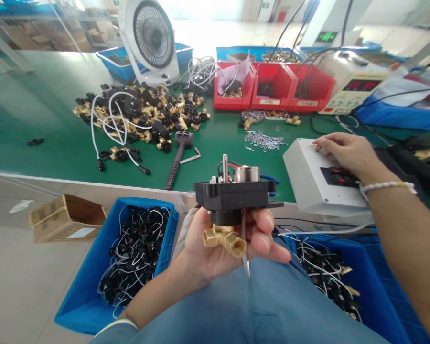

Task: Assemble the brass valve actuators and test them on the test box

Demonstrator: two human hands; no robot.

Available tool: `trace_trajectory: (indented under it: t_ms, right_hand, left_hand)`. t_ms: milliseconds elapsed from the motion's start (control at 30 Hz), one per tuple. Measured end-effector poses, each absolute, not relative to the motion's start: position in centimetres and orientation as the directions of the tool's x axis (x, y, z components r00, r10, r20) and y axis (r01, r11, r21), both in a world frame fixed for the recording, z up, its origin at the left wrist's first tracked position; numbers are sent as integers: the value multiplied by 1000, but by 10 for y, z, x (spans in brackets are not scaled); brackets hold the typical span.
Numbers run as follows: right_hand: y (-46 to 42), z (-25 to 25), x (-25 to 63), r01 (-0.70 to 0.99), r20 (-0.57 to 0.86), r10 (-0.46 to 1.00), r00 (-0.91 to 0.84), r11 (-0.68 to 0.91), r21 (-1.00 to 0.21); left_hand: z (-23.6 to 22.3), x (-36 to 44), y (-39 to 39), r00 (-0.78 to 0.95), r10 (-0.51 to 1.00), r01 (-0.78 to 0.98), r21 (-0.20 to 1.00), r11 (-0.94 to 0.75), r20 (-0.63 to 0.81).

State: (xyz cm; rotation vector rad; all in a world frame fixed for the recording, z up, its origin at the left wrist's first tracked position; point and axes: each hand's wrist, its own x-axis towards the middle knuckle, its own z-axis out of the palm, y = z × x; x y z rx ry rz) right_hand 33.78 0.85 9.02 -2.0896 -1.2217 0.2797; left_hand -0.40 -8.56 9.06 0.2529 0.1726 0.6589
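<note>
My left hand [215, 253] is closed around the underside of a motorized brass valve [232, 200], held upright above my lap. Its black actuator housing is open on top, showing a metal motor, a thin shaft and red, black and blue wires. Two threaded brass ports point towards me, and a white cable hangs beside them. My right hand [347, 150] rests on the grey control box [304, 177] at the table's edge. Its thumb and forefinger pinch a small switch at the far left of the top, mostly hidden by the fingertips. Below the palm is a black terminal with red parts [338, 176].
A heap of brass valve bodies [157, 107], a hammer [179, 153] and metal clips [263, 141] lie on the green table [215, 136]. Behind are red bins [272, 102], a fan [154, 38] and a power supply [354, 86]. Blue crates [77, 296] stand below.
</note>
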Motion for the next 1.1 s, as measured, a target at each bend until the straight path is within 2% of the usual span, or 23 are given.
trace_trajectory:
  t_ms: [67,233,333,400,500,767,933,1000,1100]
  right_hand:
    - [8,90,338,680,156,827,540,-319,-660]
    - [7,88,341,669,150,831,536,-310,-676]
    - [7,87,343,668,151,840,521,-291,-685]
    - [8,86,344,672,157,849,504,-271,-689]
    - [8,85,345,674,162,857,489,-253,-694]
    - [7,86,344,666,172,857,486,-236,-708]
    - [7,84,345,637,185,853,488,-203,-744]
    - [10,82,349,621,227,834,503,-166,-766]
    - [14,87,350,617,377,727,574,-82,-782]
  left_hand:
    - [90,-3,-85,749,653,-596,315,738,-111]
    - [93,1,-85,754,654,-569,434,698,-61]
    - [91,5,-88,541,833,-634,597,492,-112]
    - [87,6,-92,408,909,-630,696,346,-83]
    - [84,5,-96,372,928,-579,775,252,-24]
    - [94,3,-98,300,949,-557,825,91,99]
    - [95,2,-99,304,949,-540,835,105,77]
    - [95,0,-98,314,947,-530,840,115,69]
    - [95,-3,-99,309,948,-494,864,95,72]
